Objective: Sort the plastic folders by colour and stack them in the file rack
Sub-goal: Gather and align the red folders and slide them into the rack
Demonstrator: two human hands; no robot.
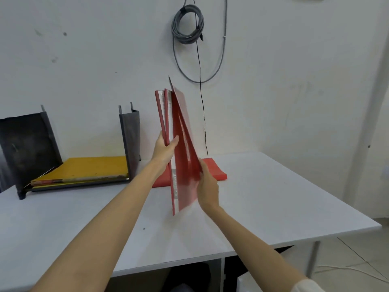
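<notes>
A bunch of red plastic folders (182, 144) stands upright on its lower edge at the middle of the white table (273, 197). My left hand (165, 149) grips the bunch's left side about halfway up. My right hand (207, 186) holds the rightmost red folder low down, and its covers fan away to the right. Another red folder (216, 170) lies flat on the table behind the bunch. The dark file rack (129, 140) stands at the back left, with yellow folders (90, 167) lying flat on its bottom tray.
The table's right edge and front edge are close by, with floor beyond at the right. A coiled grey cable (187, 24) and a thin black wire (203, 114) hang on the wall behind the folders.
</notes>
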